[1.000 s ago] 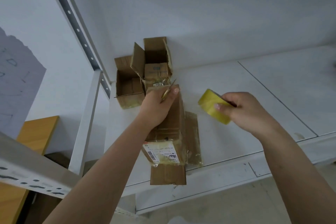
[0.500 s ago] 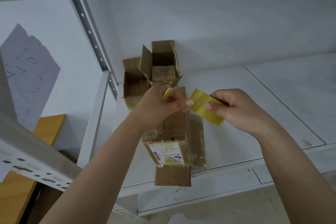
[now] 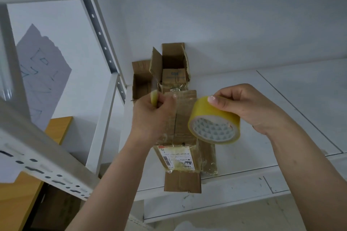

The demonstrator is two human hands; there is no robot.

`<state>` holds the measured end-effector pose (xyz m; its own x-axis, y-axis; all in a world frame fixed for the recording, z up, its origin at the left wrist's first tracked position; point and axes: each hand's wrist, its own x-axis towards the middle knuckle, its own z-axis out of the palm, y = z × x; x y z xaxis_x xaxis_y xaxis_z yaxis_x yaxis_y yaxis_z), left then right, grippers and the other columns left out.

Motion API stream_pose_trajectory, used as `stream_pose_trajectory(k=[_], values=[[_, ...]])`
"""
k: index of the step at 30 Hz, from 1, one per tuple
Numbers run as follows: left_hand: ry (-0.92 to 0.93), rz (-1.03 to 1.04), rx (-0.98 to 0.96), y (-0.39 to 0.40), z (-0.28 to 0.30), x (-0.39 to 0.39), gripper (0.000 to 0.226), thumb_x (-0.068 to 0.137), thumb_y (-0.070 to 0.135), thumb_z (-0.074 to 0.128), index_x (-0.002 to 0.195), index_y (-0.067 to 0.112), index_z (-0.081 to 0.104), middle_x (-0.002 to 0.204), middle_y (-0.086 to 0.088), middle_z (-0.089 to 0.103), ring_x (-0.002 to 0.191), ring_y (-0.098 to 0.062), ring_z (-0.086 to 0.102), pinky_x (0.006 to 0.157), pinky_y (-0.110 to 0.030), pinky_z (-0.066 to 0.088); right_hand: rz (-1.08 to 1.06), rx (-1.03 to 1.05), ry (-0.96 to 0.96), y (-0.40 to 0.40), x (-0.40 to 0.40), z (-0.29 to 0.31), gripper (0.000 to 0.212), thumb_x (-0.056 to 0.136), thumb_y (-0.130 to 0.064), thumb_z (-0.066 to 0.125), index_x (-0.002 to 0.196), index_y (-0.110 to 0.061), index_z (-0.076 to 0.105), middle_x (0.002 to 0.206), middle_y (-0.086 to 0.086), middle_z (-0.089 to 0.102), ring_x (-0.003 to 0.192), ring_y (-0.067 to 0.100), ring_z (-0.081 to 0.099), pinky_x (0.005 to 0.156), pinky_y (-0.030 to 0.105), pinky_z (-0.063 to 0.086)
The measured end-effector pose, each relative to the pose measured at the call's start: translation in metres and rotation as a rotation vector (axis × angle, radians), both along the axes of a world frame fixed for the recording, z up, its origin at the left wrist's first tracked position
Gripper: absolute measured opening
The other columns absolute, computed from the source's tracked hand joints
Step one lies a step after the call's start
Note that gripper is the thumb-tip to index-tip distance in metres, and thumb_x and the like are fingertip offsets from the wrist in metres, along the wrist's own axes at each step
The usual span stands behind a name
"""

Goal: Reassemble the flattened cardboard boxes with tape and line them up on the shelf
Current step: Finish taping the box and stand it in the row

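Cardboard box [image 3: 181,131], partly closed, lies on the white shelf [image 3: 244,157] directly beneath both hands; its long axis runs from the shelf's front edge toward the back wall, and the centre seam follows that axis. Two open boxes [image 3: 169,69] stand at the back, just beyond it. Right hand [image 3: 249,107] grips the yellow tape roll [image 3: 214,121], fingers closed over its rim; left hand [image 3: 150,116] pinches the tape's free end [image 3: 154,97], fingers clenched on it. A clear strip spans between the hands, crosswise above the box. Judgement: the strip needs turning into line with the seam; the left hand is nearer the far end.
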<state>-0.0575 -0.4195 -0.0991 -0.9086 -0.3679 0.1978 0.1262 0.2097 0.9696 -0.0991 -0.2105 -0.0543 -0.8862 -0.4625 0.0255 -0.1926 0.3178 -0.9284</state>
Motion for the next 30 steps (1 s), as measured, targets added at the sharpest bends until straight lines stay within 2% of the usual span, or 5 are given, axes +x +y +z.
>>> stream_pose_trajectory(k=[4,11,19,26,30], values=[[-0.078,0.176,-0.054,-0.027,-0.012,0.013,0.031,0.09,0.028,0.067,0.064,0.013,0.059,0.05,0.013,0.058,0.044,0.003,0.05,0.048,-0.014,0.041,0.021,-0.018,-0.091,0.011,0.003,0.001,0.043,0.058,-0.057,0.069,0.063,-0.015,0.074,0.054,-0.001,0.063,0.049,0.01,0.057,0.047,0.015,0.044],[-0.203,0.317,-0.213,-0.047,-0.05,0.045,0.045,0.085,0.052,0.063,0.066,0.012,0.063,0.059,0.017,0.065,0.055,0.004,0.06,0.054,-0.023,0.039,-0.043,0.603,0.018,-0.002,0.015,-0.021,0.064,0.073,-0.07,0.059,0.06,-0.007,0.057,0.037,-0.005,0.039,0.035,0.011,0.043,0.052,0.028,0.044],[-0.267,0.355,-0.252,-0.054,-0.076,0.046,0.042,0.086,0.049,0.065,0.065,0.013,0.062,0.057,0.015,0.064,0.057,0.003,0.059,0.053,-0.023,0.037,-0.096,0.827,0.061,-0.016,0.017,-0.042,0.061,0.083,-0.071,0.052,0.053,-0.018,0.047,0.033,-0.007,0.046,0.032,0.006,0.047,0.054,0.025,0.044],[-0.333,0.298,-0.213,-0.05,-0.106,0.04,0.044,0.089,0.053,0.06,0.067,0.016,0.064,0.053,0.011,0.063,0.054,-0.005,0.059,0.054,-0.024,0.038,-0.056,0.794,0.012,-0.01,0.01,-0.076,0.059,0.08,-0.071,0.055,0.052,-0.02,0.043,0.034,-0.009,0.036,0.039,0.008,0.039,0.053,0.026,0.034],[-0.38,0.193,-0.145,-0.028,-0.122,0.039,0.049,0.089,0.06,0.048,0.067,0.018,0.062,0.057,0.013,0.064,0.055,-0.002,0.06,0.056,-0.024,0.038,-0.036,0.654,-0.071,0.002,0.009,-0.09,0.071,0.061,-0.082,0.047,0.06,-0.012,0.06,0.053,-0.001,0.052,0.052,0.014,0.053,0.059,0.031,0.04]])
